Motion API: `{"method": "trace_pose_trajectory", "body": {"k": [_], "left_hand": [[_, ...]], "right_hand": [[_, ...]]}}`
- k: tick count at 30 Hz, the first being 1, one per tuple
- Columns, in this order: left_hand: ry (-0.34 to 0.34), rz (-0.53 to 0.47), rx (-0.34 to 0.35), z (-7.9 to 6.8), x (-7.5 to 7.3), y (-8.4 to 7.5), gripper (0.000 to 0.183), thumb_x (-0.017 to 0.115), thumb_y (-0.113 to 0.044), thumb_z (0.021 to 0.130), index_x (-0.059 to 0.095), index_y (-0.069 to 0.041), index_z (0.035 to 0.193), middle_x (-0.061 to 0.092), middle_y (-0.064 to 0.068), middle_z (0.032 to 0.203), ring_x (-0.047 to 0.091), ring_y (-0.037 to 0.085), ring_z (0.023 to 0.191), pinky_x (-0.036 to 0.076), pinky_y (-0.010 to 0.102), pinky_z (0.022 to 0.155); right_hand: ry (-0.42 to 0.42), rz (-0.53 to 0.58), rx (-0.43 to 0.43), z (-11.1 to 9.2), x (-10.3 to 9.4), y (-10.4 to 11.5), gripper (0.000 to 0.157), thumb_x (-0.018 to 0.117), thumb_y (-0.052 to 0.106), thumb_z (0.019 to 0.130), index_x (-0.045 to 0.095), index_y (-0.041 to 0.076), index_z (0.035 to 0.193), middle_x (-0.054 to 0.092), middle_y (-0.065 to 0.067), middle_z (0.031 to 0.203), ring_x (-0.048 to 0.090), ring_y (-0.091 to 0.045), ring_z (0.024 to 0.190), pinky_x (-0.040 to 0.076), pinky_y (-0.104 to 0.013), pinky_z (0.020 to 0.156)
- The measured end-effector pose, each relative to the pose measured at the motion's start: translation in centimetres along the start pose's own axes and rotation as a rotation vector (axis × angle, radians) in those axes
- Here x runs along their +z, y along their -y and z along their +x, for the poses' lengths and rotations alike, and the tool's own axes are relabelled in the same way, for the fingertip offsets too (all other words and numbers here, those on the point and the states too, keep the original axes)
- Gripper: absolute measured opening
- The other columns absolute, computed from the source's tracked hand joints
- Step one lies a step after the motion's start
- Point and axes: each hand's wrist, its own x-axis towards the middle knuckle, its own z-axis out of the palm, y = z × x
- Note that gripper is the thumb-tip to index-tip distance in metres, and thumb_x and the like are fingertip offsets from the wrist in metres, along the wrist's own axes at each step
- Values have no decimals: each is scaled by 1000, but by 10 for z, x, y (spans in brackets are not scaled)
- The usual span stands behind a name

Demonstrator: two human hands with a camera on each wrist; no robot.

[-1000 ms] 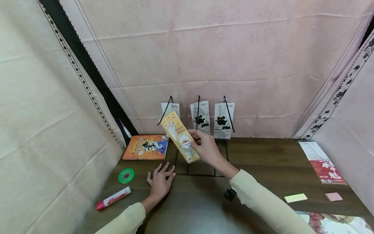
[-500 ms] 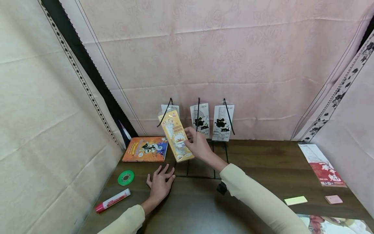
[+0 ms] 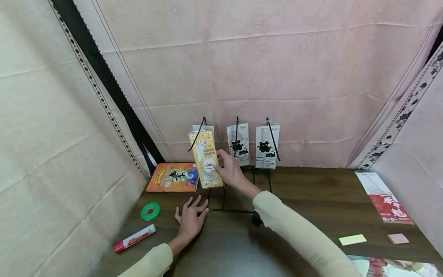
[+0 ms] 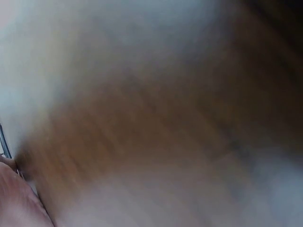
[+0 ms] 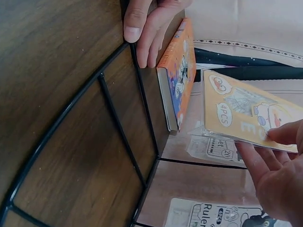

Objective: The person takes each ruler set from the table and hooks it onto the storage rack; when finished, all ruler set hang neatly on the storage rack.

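My right hand (image 3: 230, 169) pinches a yellow ruler-set packet (image 3: 207, 175) with a duck print by its right edge, thumb in front and fingers behind. The packet stands nearly upright, and the left prong (image 3: 198, 134) of a black wire display rack (image 3: 232, 210) crosses its top in the head view. Behind it hangs a white packet (image 3: 209, 127), mostly hidden. My left hand (image 3: 191, 220) rests on the table with fingers spread, its fingertips at the rack's front left corner. The right wrist view shows the yellow packet (image 5: 236, 106) marked 4PCS. The left wrist view is mostly blurred.
White ruler packets hang on the middle prong (image 3: 237, 134) and right prong (image 3: 273, 139). An orange book (image 3: 173, 177), green tape roll (image 3: 150, 211) and red-capped glue stick (image 3: 135, 238) lie left. A red-and-white packet (image 3: 384, 198), yellow pad (image 3: 352, 240) and pink eraser-like block (image 3: 398, 239) lie right.
My right hand has moved left with the yellow packet, which has turned from a slant to nearly upright at the left prong. My left hand has stayed in place.
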Motion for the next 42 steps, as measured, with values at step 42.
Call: {"method": "trace_pose_trajectory", "body": {"k": [42], "left_hand": [[-11,5,13,-1,0,-1,35,67,-31,90,67,-25,125,49,2,146,35,34,142,0,75,105]], "right_hand": [[28,-84,25,22,10,-29,23,64,18,92,63,18,114,70,0,100,67,-12,89,56,-30,77]]}}
